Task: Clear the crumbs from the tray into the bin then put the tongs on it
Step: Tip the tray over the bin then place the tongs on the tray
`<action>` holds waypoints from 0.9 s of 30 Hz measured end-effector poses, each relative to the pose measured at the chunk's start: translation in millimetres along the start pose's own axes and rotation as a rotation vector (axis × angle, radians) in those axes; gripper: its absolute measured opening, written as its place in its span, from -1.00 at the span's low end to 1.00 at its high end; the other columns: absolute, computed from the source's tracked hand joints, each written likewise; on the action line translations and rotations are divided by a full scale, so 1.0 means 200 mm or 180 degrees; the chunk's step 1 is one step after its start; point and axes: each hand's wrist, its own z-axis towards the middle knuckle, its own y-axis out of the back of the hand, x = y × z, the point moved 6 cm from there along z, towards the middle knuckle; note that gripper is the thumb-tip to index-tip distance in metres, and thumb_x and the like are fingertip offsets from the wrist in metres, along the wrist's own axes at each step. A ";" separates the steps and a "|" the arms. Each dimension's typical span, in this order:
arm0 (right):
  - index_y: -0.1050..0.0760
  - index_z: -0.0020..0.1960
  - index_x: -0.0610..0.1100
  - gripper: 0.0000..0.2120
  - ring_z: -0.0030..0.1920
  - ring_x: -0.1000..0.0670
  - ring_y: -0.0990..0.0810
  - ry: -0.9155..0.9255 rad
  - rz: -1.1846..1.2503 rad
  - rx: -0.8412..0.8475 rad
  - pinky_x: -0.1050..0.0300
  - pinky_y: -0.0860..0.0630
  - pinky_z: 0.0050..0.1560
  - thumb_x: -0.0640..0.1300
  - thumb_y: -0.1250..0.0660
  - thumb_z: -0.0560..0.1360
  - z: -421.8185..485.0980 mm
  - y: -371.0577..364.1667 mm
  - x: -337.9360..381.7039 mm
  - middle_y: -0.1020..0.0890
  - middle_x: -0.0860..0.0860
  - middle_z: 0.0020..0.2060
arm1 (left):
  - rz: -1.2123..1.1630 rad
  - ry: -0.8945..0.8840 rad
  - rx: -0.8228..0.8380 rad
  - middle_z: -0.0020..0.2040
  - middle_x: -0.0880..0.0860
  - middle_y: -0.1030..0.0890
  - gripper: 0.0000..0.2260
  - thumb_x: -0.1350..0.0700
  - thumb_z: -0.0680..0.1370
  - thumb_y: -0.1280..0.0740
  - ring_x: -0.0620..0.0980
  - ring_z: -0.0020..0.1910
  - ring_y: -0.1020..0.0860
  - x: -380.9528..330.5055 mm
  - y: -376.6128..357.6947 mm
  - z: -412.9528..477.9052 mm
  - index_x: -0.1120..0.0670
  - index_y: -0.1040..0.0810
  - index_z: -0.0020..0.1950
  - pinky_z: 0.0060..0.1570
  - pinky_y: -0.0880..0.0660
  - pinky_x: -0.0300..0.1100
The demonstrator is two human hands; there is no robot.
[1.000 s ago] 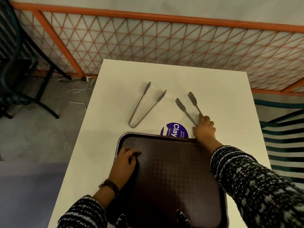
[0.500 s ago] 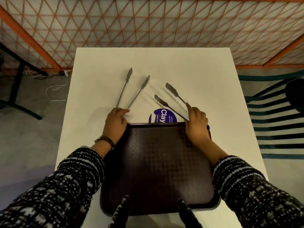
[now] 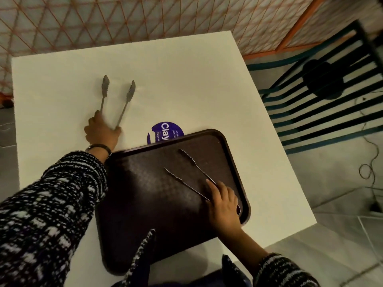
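A dark brown tray [image 3: 149, 204] lies on the white table [image 3: 186, 79], turned slightly. One pair of metal tongs [image 3: 187, 175] rests on the tray's right half, and my right hand [image 3: 223, 201] holds its hinge end near the tray's right rim. A second pair of tongs [image 3: 126, 96] lies on the table to the left, beyond the tray. My left hand [image 3: 101, 133] grips its hinge end, with the tips pointing away from me. No bin is in view.
A round purple sticker [image 3: 163, 131] sits on the table, partly under the tray's far edge. An orange lattice fence [image 3: 145, 17] runs behind the table. A dark slatted chair [image 3: 323, 96] stands to the right, with cables on the floor.
My right hand has carried its tongs from the table onto the tray. My left hand moved off the tray corner and closed on the other tongs. The view swung left.
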 end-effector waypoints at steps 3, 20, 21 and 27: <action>-0.25 0.42 -0.03 -0.51 0.22 -0.12 -0.22 -0.0135 0.0027 0.0034 -0.21 -0.38 0.21 -0.02 -0.06 0.50 -0.04 -0.06 -0.03 -0.45 -0.17 0.26 | -0.0094 0.0031 -0.0031 0.41 0.25 -0.24 -0.31 0.04 0.46 -0.36 0.35 0.31 -0.25 0.02 0.02 0.00 0.14 -0.09 0.48 0.26 -0.28 0.18; -0.01 0.52 -0.06 -0.31 0.37 -0.19 -0.27 -0.0185 -0.0081 0.0535 -0.17 -0.16 0.38 0.01 -0.23 0.49 0.00 -0.06 -0.05 -0.32 -0.11 0.40 | -0.1244 0.0337 -0.0316 0.31 0.18 -0.40 -0.34 0.08 0.40 -0.44 0.23 0.29 -0.34 0.33 0.06 -1.05 0.05 -0.24 0.44 0.33 -0.28 0.07; 0.02 0.53 -0.06 -0.30 0.38 -0.18 -0.26 -0.0167 -0.0108 0.0562 -0.17 -0.15 0.39 0.02 -0.23 0.49 0.00 -0.06 -0.05 -0.30 -0.10 0.41 | -0.1281 0.0374 -0.0285 0.31 0.18 -0.40 -0.33 0.08 0.39 -0.45 0.22 0.29 -0.35 0.35 0.03 -1.12 0.06 -0.24 0.44 0.34 -0.29 0.09; 0.05 0.53 -0.05 -0.29 0.37 -0.17 -0.27 -0.0045 -0.0242 0.0633 -0.17 -0.17 0.38 0.09 -0.21 0.51 0.01 -0.06 -0.06 -0.27 -0.09 0.42 | -0.1292 0.0688 -0.0163 0.33 0.18 -0.40 -0.28 0.09 0.35 -0.49 0.21 0.27 -0.40 0.39 -0.13 -1.34 0.08 -0.25 0.44 0.29 -0.36 0.16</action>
